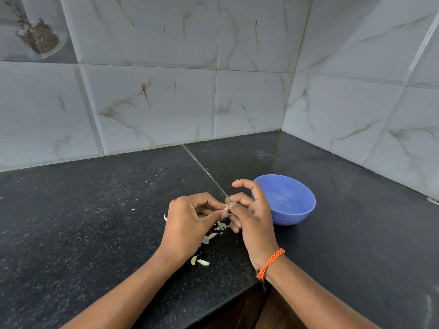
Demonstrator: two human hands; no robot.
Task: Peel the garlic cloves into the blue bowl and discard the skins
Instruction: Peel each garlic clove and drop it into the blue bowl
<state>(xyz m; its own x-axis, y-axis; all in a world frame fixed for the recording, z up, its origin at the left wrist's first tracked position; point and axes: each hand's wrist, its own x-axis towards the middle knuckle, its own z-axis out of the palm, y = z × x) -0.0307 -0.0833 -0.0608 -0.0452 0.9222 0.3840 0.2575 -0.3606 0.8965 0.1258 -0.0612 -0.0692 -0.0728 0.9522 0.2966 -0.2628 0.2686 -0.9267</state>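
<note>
Peeling a garlic clove over the bench, beside the blue bowl.

Left hand [190, 222] and right hand [249, 210] each pinch the garlic clove [226, 207] in a fingertip grip, so skins [209, 236] drop near the front edge while the blue bowl [292, 200] waits just right.

the clove [226, 207] is mostly hidden between the fingertips of the left hand [190, 224] and right hand [251, 217]; little of it shows. both forearms are cut off by the bottom edge. the bowl's [292, 203] near left rim is hidden behind the right hand.
</note>
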